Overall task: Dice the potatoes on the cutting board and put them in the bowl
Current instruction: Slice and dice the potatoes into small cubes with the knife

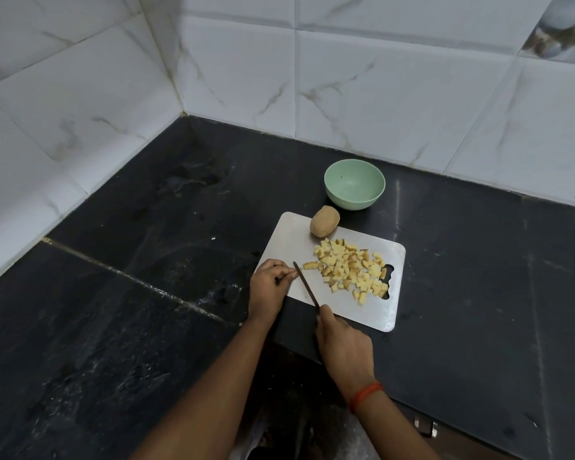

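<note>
head view: your right hand (344, 346) grips the knife (306, 285); your left hand (269, 283) curls at the blade tip by the cutting board's (362, 313) left edge, grip unclear. the diced potato (349, 268) looks light and slippery: scoop it. the whole potato (325, 221), far edge, looks firm and may roll. the green bowl (355, 185) beyond holds nothing.

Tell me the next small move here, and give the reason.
Probably: the left hand reaches for the whole potato at the cutting board far edge and pulls it onto the bare area by the knife. The diced pile looks finished, this one is uncut, the right hand grips the knife ready, and the bowl holds nothing yet.
</note>
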